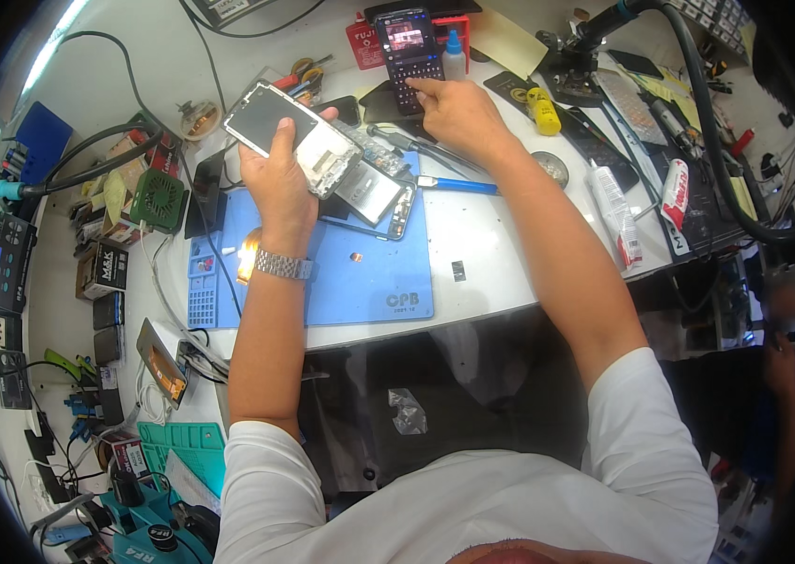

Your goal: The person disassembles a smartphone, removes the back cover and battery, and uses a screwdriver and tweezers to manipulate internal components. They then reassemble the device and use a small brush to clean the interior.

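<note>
My remote feed shows a white workbench (487, 282), then a blue mat (350, 282). The right hand (463, 117) points its index finger, others curled, at the lit phone (409, 47) just left, long axis running away; contact I can't tell. The farther left hand (277, 169) grips a phone panel (317, 150), slanting down rightward.

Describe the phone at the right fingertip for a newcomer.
Find the blue mat. Beyond it, left of a blue-capped bottle, is the phone at the right hand's fingertip; its lit screen sets it apart from dark flat objects nearby.
</note>
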A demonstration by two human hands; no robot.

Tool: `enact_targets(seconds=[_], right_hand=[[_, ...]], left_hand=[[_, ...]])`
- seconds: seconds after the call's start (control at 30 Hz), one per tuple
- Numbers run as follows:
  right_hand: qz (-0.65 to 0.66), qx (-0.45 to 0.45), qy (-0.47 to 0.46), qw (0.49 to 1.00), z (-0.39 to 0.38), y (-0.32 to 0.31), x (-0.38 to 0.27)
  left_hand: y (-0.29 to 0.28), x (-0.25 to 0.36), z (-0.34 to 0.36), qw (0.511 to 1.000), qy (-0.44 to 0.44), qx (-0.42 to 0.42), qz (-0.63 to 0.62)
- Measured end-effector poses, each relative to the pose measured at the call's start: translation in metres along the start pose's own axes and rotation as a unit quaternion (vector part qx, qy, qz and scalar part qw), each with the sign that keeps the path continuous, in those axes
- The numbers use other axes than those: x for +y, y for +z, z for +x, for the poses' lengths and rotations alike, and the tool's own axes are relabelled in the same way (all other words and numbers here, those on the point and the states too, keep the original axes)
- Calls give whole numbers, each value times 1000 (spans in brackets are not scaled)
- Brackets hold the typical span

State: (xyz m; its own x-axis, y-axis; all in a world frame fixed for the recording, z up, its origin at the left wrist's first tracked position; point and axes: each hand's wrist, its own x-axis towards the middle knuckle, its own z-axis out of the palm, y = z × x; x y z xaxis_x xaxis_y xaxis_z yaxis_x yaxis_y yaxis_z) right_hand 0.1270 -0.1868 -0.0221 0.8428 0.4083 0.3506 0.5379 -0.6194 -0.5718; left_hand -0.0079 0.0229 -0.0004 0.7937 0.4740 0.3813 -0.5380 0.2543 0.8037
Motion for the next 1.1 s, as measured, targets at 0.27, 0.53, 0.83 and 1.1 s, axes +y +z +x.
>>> enact_targets(seconds=[0.27,0.53,0.83,1.1], right_hand=[[-9,-3,9,1000,0,-6,2],[-29,0,48,998,4,-14,3],[-29,24,31,999,5,-10,8],[38,1,3,999,0,-3,0]], left_hand=[[0,0,-1,1000,-8,19,-1],[-1,-1,0,1000,-10,20,-1],[-2,0,1,1000,-9,14,-6],[-1,0,1,1000,-7,5,-2]])
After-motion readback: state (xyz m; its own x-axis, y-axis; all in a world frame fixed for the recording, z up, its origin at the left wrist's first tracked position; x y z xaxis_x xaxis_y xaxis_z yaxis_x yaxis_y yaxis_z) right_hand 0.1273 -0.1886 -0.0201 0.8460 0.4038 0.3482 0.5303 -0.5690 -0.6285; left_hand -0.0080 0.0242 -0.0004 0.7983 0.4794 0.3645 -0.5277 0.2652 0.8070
